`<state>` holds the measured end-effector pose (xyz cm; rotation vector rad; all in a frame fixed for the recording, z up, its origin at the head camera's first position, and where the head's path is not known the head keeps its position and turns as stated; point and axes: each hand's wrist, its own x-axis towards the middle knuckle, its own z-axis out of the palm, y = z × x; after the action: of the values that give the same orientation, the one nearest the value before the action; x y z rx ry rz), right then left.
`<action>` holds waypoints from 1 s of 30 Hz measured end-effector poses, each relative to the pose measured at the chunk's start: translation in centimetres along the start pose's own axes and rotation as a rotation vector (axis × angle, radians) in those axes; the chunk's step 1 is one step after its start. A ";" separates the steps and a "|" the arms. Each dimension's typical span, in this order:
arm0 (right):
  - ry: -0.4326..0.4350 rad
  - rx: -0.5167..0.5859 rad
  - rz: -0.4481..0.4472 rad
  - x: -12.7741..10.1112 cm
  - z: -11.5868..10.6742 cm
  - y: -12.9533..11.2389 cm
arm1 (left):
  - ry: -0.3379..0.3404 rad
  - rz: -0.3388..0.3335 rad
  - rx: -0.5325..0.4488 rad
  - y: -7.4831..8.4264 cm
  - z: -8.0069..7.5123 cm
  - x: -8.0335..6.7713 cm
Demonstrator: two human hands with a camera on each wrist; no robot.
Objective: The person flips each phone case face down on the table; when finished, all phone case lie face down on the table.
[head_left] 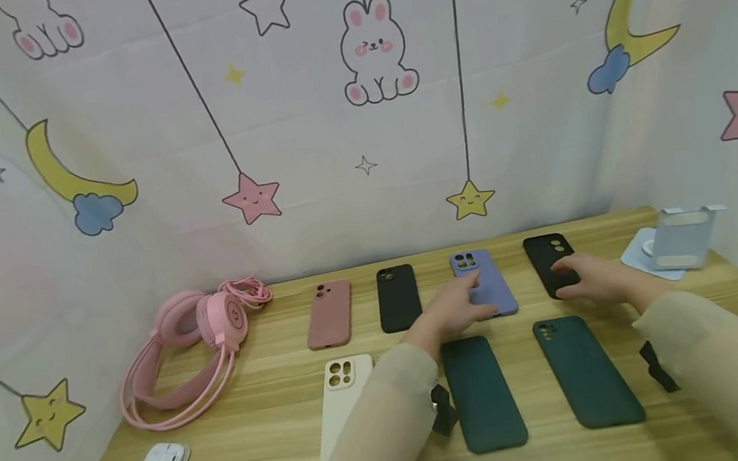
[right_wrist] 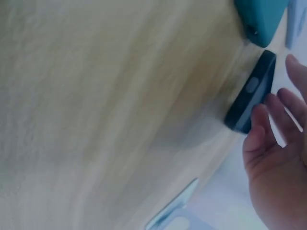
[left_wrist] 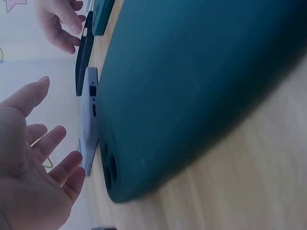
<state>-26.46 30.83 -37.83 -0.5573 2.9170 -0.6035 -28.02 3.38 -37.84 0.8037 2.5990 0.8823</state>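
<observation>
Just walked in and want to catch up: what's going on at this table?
A person is reaching over phone cases laid in rows on a wooden table. The left hand is over the lavender case, fingers open; the right hand rests on the black case at the back right. Two dark green cases lie nearer, untouched.

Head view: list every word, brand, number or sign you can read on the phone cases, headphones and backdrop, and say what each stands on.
No readable text anywhere.
Phone cases, such as the purple case: plain.
Pink headphones: a round mark, too small to read.
Backdrop: drawings only, no words.
</observation>
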 end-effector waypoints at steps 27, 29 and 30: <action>0.015 -0.023 0.031 -1.2 0.5 0.6 | 0.069 -0.026 0.072 4.7 1.6 1.2; 0.049 -0.022 0.025 -1.2 0.5 0.7 | 0.081 -0.031 0.053 5.0 1.5 1.3; 0.061 -0.031 0.030 -1.2 0.3 0.8 | 0.085 -0.036 0.043 5.1 1.5 1.4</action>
<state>-25.55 31.85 -38.41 -0.5067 2.9906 -0.5828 -26.39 8.27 -35.95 0.7429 2.7064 0.8713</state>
